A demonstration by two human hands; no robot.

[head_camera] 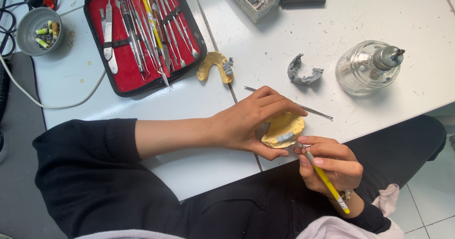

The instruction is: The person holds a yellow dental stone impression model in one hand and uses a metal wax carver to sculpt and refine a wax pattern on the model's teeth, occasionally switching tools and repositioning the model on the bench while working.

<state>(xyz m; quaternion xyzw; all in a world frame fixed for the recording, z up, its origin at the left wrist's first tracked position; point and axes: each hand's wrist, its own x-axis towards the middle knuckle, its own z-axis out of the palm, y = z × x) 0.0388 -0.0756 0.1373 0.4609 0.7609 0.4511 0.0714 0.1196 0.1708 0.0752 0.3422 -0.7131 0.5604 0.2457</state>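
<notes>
My left hand grips a yellow dental cast at the table's front edge; a grey wax piece sits on the cast. My right hand holds a thin yellow-handled instrument like a pen, its tip touching the grey piece on the cast. Both hands work over my lap in black clothing.
An open red-lined case of metal instruments lies at the back left. Nearby are a second yellow cast, a grey wax arch, a loose metal probe, a glass spirit lamp, a small cardboard box and a grey bowl.
</notes>
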